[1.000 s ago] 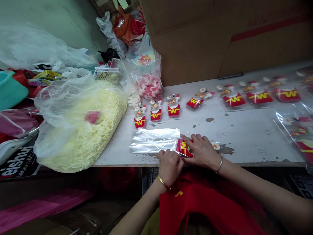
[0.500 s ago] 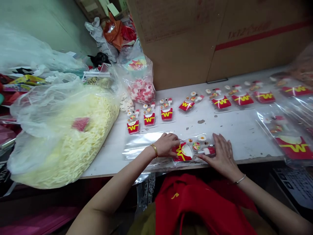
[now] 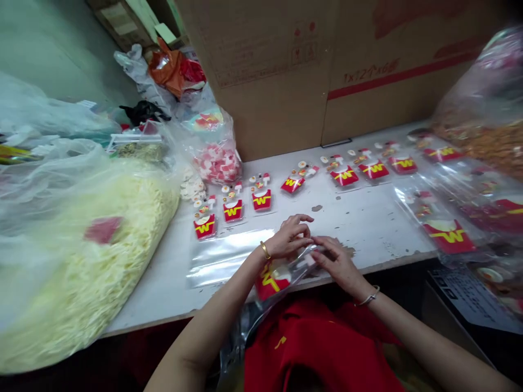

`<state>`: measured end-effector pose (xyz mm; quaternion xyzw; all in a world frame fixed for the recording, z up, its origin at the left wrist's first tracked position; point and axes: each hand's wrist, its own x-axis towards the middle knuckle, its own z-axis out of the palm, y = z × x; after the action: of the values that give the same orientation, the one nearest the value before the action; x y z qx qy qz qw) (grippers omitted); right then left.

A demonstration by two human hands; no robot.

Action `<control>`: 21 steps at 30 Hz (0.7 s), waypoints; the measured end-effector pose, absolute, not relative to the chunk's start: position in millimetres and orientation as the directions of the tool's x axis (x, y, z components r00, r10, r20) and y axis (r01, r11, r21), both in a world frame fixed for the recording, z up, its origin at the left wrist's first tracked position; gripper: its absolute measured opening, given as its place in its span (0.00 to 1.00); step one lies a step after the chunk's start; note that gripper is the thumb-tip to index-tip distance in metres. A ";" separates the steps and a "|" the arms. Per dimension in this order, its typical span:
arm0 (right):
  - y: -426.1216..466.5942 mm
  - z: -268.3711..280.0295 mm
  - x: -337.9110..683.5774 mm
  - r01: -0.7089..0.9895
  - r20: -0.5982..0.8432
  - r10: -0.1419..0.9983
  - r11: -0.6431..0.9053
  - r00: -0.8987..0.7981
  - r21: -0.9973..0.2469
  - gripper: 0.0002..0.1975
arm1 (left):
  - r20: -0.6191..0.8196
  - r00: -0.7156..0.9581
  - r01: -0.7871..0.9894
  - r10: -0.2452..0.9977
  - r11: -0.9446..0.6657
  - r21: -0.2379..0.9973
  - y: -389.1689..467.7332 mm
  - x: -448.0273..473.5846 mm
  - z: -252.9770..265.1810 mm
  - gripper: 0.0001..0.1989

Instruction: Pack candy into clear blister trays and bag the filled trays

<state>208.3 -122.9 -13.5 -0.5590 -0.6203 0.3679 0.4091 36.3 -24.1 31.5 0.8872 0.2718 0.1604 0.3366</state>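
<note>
A clear plastic bag with a red, yellow-marked fries-box piece (image 3: pixel 270 282) and small food-shaped pieces lies tilted at the table's front edge. My left hand (image 3: pixel 290 237) reaches over it, some fingers raised, the others closed on the bag's upper edge. Fingertips of my right hand (image 3: pixel 337 262) pinch the same edge from the right, close to the left fingers. Some of the bag's contents are hidden under the hands. Flat, shiny clear bags (image 3: pixel 224 256) lie left of my left hand.
Several filled packets (image 3: pixel 261 200) form a row along the back. More packets (image 3: pixel 449 237) pile at the right. A big bag of pale yellow strips (image 3: pixel 134 239) takes up the left, beside a bag of pink-white pieces (image 3: pixel 218 163). A cardboard box (image 3: pixel 281 109) stands behind.
Both hands have come together at the bag's edge, where before they lay apart at its two ends. The bag is now tilted and drawn towards the table edge. The view has shifted right.
</note>
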 end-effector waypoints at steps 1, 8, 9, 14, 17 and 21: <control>-120.7 -10.2 205.8 0.376 0.100 0.994 0.111 -0.049 -0.920 0.17 | 0.113 0.799 0.350 0.590 -0.610 0.711 -21.2 42.2 32.8 0.08; -92.3 10.2 220.1 0.430 0.186 0.946 0.057 0.265 -0.901 0.11 | 0.052 0.651 0.312 0.758 -0.329 0.891 1.8 72.1 32.4 0.11; -92.0 12.2 221.6 0.383 0.150 0.932 0.013 0.329 -0.924 0.16 | 0.055 0.582 0.303 0.812 -0.279 0.911 4.1 77.2 30.4 0.11; -110.2 13.9 220.6 -0.094 -0.189 0.975 -0.179 0.116 -0.979 0.28 | 0.148 0.205 0.220 0.967 -0.193 0.956 10.4 104.0 19.9 0.11; -115.9 13.5 249.5 -0.187 -0.191 0.977 -0.171 0.090 -0.967 0.22 | 0.278 0.340 0.299 0.898 -0.384 0.873 21.7 108.3 19.2 0.10; -104.2 20.2 346.0 0.066 -0.198 0.902 -0.241 0.384 -0.968 0.23 | 0.378 0.460 0.614 0.804 -0.595 0.519 56.1 93.3 18.0 0.20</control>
<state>346.0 -104.2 20.2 -0.6667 -0.3630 0.4196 0.4976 93.3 56.1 18.0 0.8398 0.4220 0.3035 0.1566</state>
